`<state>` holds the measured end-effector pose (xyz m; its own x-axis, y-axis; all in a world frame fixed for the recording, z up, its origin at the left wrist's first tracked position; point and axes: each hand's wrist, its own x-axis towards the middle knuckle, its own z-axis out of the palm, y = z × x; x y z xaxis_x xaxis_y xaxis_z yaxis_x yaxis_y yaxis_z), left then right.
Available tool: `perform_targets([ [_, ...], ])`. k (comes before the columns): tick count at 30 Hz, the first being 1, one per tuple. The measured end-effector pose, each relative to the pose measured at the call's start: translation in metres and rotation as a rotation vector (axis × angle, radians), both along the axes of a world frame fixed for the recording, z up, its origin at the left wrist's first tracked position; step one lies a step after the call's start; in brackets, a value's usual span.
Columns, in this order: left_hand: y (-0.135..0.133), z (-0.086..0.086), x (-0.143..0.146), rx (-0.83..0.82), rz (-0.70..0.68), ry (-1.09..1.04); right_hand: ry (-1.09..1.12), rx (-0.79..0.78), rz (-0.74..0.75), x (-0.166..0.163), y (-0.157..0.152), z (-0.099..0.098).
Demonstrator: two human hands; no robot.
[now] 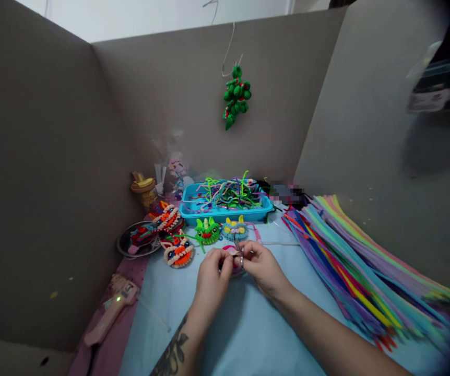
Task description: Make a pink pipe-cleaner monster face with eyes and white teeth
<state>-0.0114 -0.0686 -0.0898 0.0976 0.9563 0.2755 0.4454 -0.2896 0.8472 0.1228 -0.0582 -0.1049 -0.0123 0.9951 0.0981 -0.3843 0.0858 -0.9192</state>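
My left hand [214,275] is closed in a pinch at the near left side of a small pink and red craft piece [229,250]. Across from it, my right hand [263,267] is closed too, its thumb and fingers pressed together around something slim and greyish that I cannot make out. A silvery band shows at its fingers. Both hands partly cover the pink piece. Just beyond them sit a green animal-head figure [208,232] and a light blue one with yellow ears [235,230], both of fuzzy pipe cleaner.
A blue tray [227,215] holds tangled pipe-cleaner scraps. At right lie bundles of coloured pipe cleaners [342,256]. Left are an orange and cream figure [178,254], a metal bowl [125,245] and a pink hot glue gun [111,308]. Grey partitions [193,104] enclose the table.
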Motion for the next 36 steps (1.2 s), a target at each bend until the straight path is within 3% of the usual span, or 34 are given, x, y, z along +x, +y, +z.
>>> perform_targets([
  [7,0.003,0.001,-0.003,-0.070,0.048,-0.152,0.002,0.024,-0.085,0.000,0.003,-0.003],
  [13,0.004,0.000,0.000,-0.190,-0.048,-0.239,0.096,0.044,-0.133,0.000,0.004,-0.003],
  [18,0.002,-0.001,0.005,-0.251,-0.082,-0.345,0.233,-0.070,-0.114,-0.005,-0.001,0.004],
  [26,-0.001,-0.002,0.012,-0.226,0.004,-0.458,0.325,-0.167,-0.190,-0.014,-0.002,-0.002],
  [36,-0.005,0.002,0.018,-0.205,0.058,-0.503,0.383,-0.192,-0.169,-0.014,-0.001,-0.001],
])
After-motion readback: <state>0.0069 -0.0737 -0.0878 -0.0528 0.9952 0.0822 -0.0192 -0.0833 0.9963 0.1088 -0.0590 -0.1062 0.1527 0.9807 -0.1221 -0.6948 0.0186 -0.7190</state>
